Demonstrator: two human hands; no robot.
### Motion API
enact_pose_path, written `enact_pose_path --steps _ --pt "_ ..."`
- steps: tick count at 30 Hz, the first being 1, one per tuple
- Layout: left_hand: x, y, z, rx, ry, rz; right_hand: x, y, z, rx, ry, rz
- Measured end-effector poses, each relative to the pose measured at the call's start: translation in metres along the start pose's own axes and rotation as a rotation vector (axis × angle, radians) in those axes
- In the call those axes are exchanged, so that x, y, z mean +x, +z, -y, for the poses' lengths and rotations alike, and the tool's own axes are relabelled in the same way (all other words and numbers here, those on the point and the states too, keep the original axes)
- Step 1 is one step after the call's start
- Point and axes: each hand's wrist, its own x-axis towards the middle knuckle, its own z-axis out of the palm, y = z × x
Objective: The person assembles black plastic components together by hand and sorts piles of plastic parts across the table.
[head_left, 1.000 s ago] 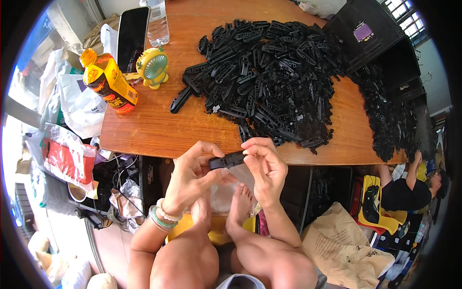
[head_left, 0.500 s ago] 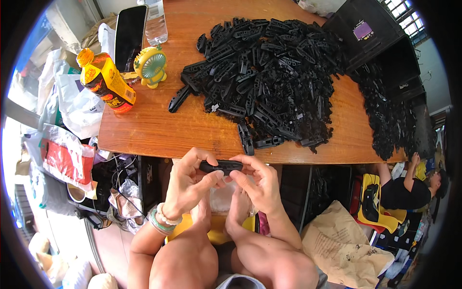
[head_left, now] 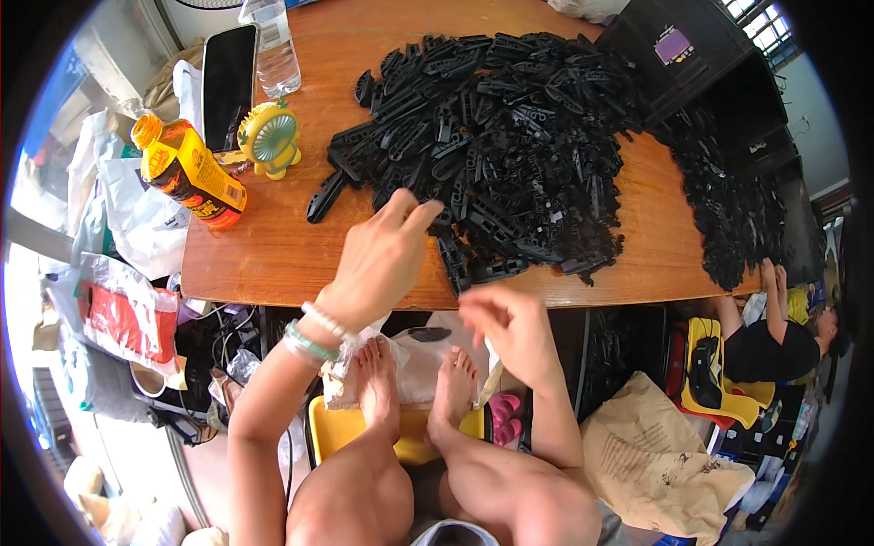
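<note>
My left hand point(head_left: 381, 259) reaches over the table's front edge to the near side of a heap of black plastic parts point(head_left: 519, 136). Its fingers bend down beside the closest pieces, and the fingertips are partly hidden and smeared. My right hand point(head_left: 514, 332) hangs just in front of the table edge, fingers loosely curved and apart, with nothing seen in them. Below, between my feet, a dark oval piece point(head_left: 426, 334) shows against a whitish plastic bag point(head_left: 414, 369). One long black part point(head_left: 452, 264) lies at the table edge between my hands.
On the wooden table point(head_left: 273, 264) stand an orange-yellow bottle point(head_left: 191, 173), a small yellow-green fan point(head_left: 270, 139), a phone point(head_left: 228, 86) and a clear bottle point(head_left: 273, 50). Black crates point(head_left: 678, 59) and more black parts point(head_left: 728, 200) are at right. Another person point(head_left: 774, 337) sits far right.
The black part that both hands held has left them, and a dark oval piece now shows over the bag. My left hand moved forward to the heap; my right moved slightly right.
</note>
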Motion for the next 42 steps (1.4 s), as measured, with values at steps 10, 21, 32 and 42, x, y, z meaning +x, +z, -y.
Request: enact_pose_path --steps 10,21,32,42 --pt "0.008 0.006 0.012 0.123 0.021 -0.048 0.078 0.025 0.002 -0.805 -0.457 -0.403" --pt "-0.035 0.000 0.007 -0.756 -0.475 -0.326 0.065 0.024 -0.006 -0.518 -0.679 -0.647" --pt "-0.053 -0.015 -0.022 -1.131 -0.517 0.006 0.019 0.023 0.017 0.007 -0.519 -0.279" --pt "-0.054 -0.021 -0.034 -1.214 -0.632 0.047 0.010 0.018 0.014 -0.310 -0.687 -0.325"
